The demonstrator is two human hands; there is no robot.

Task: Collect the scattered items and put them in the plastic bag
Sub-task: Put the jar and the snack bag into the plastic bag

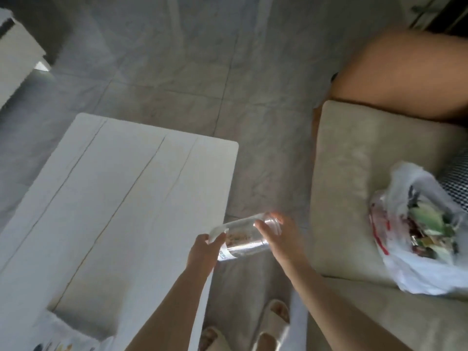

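One clear bottle [244,235] is held in the air, lying on its side, just past the corner of the white table [114,198] and above the gray floor [177,79]. It has a label, and something brownish shows inside.

Two hands hold it. The left hand [202,252] has its fingers curled around the bottom end, near the label. The right hand [281,239] has its fingers bent over the top end, by the open mouth.

One white plastic bag [415,272] sits on the beige sofa cushion [347,198], well apart from the bottle, to the right. The bag is open, and many small colorful things lie inside, too blurry to count.

Two feet in pale slippers [273,323] stand on the floor between the table and the sofa. A brown cushion [405,77] lies at the far end of the sofa. A checkered cloth [455,178] peeks out behind the bag.
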